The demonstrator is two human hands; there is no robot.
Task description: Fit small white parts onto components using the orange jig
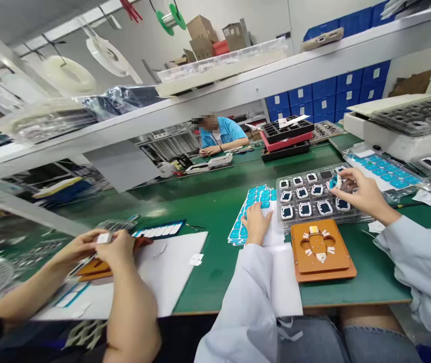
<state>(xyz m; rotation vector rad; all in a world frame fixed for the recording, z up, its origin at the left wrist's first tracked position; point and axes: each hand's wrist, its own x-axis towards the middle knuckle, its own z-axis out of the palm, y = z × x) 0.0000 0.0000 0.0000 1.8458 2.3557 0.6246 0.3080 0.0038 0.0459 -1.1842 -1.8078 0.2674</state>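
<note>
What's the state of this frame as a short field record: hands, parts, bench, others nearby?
left hand: flat on a sheet of blue stickers, holding nothing
right hand: over the clear parts tray, pinching a small round blue piece
tray contents: rows of small dark square parts with pale rims
in front of wearer: orange fixture on the green bench
white sheet: under the left forearm
co-worker's hands: at left, holding a small white part
another person: seated across the bench

One orange jig (pixel 323 250), two sticker sheets (pixel 251 212)
</note>
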